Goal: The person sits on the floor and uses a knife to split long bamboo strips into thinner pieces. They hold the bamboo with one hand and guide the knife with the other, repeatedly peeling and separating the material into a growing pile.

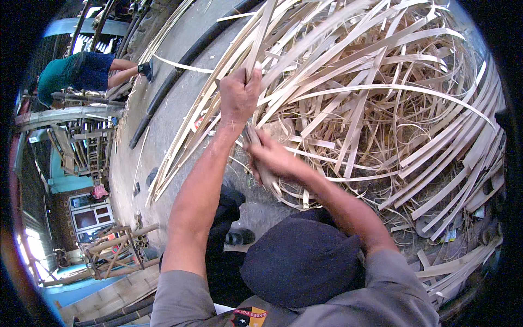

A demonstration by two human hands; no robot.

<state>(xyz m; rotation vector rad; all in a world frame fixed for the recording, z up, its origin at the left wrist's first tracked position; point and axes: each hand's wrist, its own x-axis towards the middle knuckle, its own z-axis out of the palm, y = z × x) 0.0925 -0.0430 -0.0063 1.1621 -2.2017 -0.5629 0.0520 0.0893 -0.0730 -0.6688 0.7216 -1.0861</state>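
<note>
My left hand [239, 98] is closed in a fist around a pale bamboo strip [262, 30], which runs up and away from the thumb side. Just below and to the right, my right hand [275, 158] grips a narrow grey-brown knife-like tool [267, 177]. Its lower end sticks out beneath my fingers, and its upper end reaches close to my left wrist. Motion blur and my fingers hide its exact shape. Long split strips [204, 109] lie beside and beneath my left hand.
A large tangle of shavings [381, 114] and curved strips [430, 180] spreads to the right. A black pipe [180, 71] crosses the concrete floor [128, 158]. At far left, a person [81, 73] in a green top bends over near bamboo racks [117, 250]. My dark-clothed knee [302, 261] is below my hands.
</note>
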